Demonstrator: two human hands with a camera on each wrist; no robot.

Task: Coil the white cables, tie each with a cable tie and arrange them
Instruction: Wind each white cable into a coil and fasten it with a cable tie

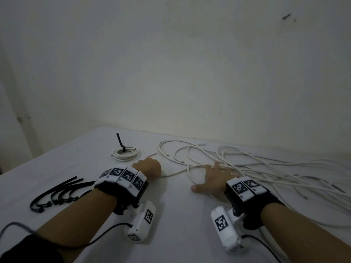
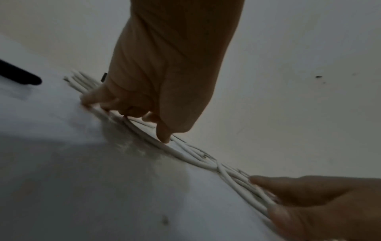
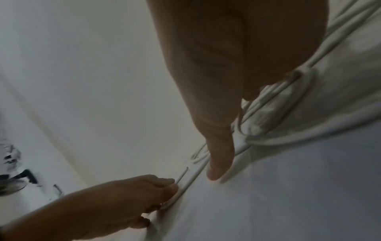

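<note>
Several loose white cables (image 1: 266, 168) sprawl over the right half of the white table (image 1: 176, 224). My left hand (image 1: 147, 166) has its fingers curled down onto one white cable (image 2: 185, 154) near its end, thumb (image 2: 164, 137) and fingertips (image 2: 90, 101) pinching it against the table. My right hand (image 1: 214, 177) lies flat with fingers spread on the tangle, pressing strands further along. One coiled cable (image 1: 125, 154), bound by a black tie with its tail upright, sits beyond the left hand. In the right wrist view the left hand (image 3: 123, 199) pinches the strand (image 3: 191, 177) beside my right thumb (image 3: 218, 163).
Several black cable ties (image 1: 57, 192) lie in a bunch at the left, near my left forearm. A pale wall (image 1: 190, 73) rises just behind the table's far edge. Loose cable loops run off toward the right edge.
</note>
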